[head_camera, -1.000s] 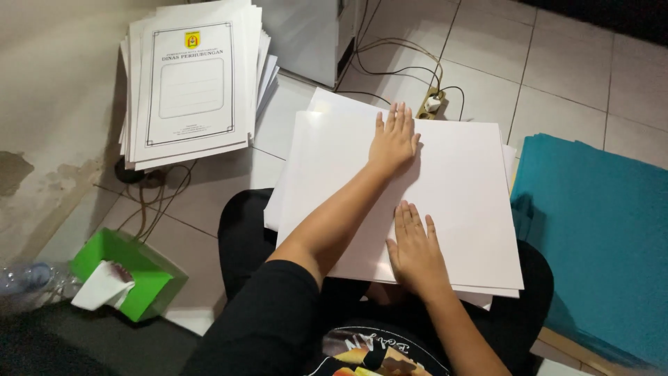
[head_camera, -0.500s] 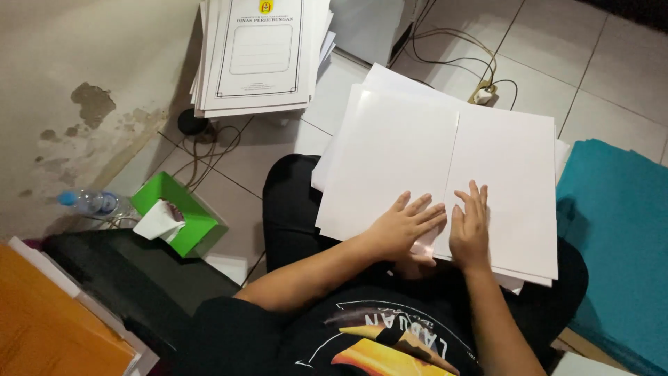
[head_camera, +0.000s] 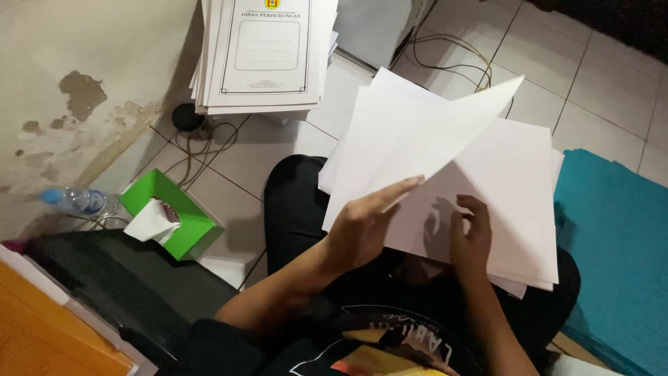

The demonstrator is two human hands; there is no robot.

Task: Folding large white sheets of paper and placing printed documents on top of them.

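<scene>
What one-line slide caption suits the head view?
Left hand lifts a white sheet off a lap stack; right hand touches the stack.

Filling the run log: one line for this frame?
left hand: lifting top sheet | right hand: on paper stack | stack on lap

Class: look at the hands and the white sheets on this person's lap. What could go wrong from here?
1. The left hand lifts the top white sheet by one edge; the sheet bows and might crease.
2. The stack of white sheets rests on the lap, steadied only by the right hand; it could slide onto the tiled floor.
</scene>
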